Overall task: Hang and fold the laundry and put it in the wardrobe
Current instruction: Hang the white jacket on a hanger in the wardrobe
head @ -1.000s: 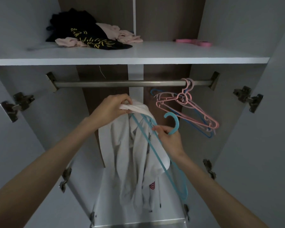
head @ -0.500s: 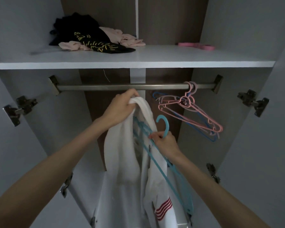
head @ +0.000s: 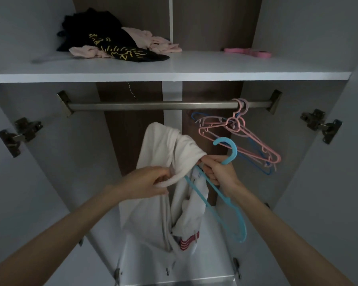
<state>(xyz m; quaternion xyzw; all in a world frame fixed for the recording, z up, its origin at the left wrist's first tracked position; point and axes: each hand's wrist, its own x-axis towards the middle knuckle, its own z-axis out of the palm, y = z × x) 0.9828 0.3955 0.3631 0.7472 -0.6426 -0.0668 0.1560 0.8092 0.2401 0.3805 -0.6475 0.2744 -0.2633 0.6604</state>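
Head view. Pinches white garment collar in left grip, forearm raised; clamps blue hanger neck in right grip, just right of collar, touching fabric.

Only hands and arms of the person show. The left hand and right hand are bare. Behind each grip comes a slim wrist. The left forearm and right forearm are uncovered as far back as the picture's lower corners. In the dim light, finer detail is lost.
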